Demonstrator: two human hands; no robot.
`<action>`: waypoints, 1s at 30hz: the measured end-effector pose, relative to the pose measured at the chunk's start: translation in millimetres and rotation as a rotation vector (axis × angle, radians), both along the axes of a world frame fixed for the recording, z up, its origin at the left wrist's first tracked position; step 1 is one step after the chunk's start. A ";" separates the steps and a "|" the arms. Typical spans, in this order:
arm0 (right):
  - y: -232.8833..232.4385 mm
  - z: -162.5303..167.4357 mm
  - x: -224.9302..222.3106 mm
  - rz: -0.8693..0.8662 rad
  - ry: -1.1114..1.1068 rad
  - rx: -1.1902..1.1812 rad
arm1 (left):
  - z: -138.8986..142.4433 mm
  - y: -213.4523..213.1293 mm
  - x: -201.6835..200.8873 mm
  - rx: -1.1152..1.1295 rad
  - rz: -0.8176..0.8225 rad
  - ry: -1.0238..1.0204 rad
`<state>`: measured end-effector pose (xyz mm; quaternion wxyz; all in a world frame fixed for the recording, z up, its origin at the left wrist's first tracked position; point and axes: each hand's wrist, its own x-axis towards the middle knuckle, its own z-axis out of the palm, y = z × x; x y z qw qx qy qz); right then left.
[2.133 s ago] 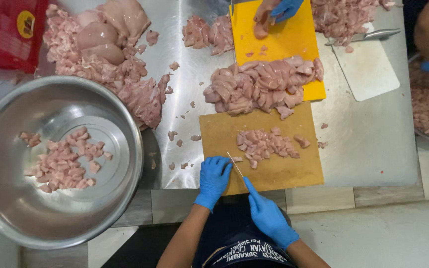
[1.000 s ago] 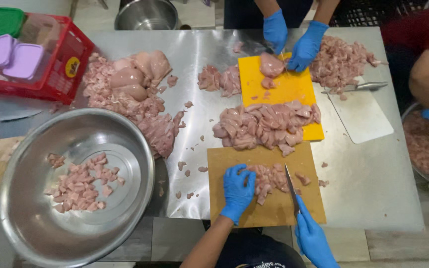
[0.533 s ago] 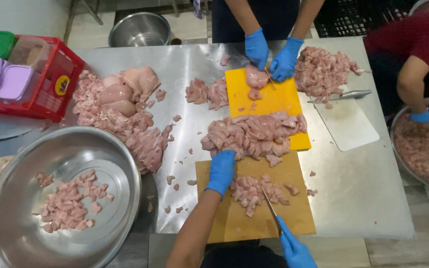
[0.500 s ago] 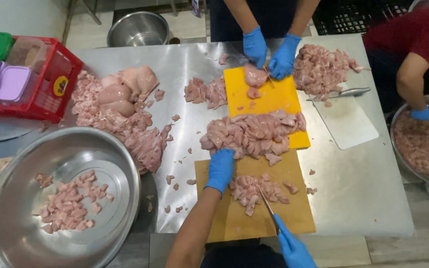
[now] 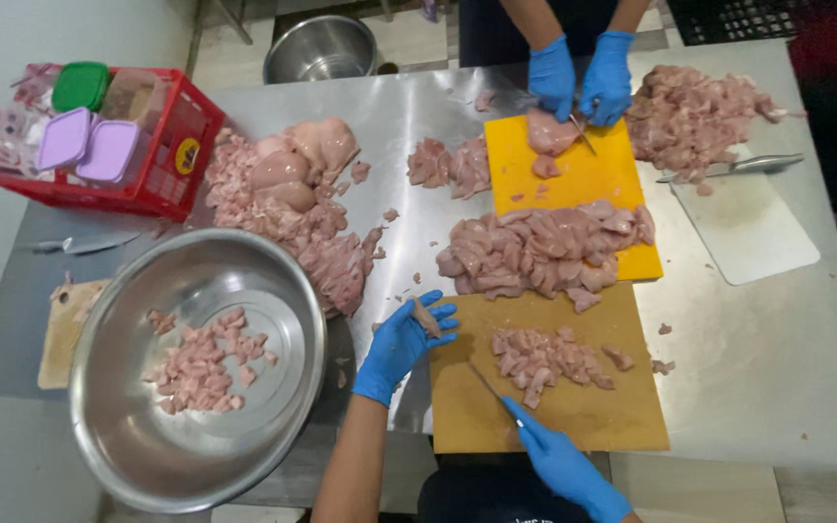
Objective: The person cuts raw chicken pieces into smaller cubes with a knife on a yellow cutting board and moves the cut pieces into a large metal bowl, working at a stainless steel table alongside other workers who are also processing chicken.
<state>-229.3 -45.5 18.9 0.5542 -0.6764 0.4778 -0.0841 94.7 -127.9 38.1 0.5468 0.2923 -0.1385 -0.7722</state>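
Observation:
My left hand (image 5: 402, 341), in a blue glove, hovers at the left edge of the brown cutting board (image 5: 593, 416) and pinches a small piece of raw chicken (image 5: 426, 317). My right hand (image 5: 562, 467), also gloved, grips a knife (image 5: 491, 386) whose blade points up-left over the board. A small heap of diced chicken (image 5: 544, 356) lies in the board's middle. Above it a pile of chicken strips (image 5: 544, 252) spreads over the lower part of a yellow board (image 5: 583, 179).
A big steel bowl (image 5: 201, 363) holding diced chicken stands at my left. Whole breasts (image 5: 293, 208) are heaped on the steel table (image 5: 758, 358). Another person's gloved hands (image 5: 578, 77) cut meat on the yellow board. A red basket (image 5: 113, 145) and white board (image 5: 743, 228) flank the table.
My left hand has drawn back from the strip pile to the board's left edge, with a chicken piece in its fingers. The knife hand stayed low on the board.

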 end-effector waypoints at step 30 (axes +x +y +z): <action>60.3 26.8 41.0 -0.411 0.225 0.049 | -58.8 68.3 -70.4 -0.582 -0.164 -1.868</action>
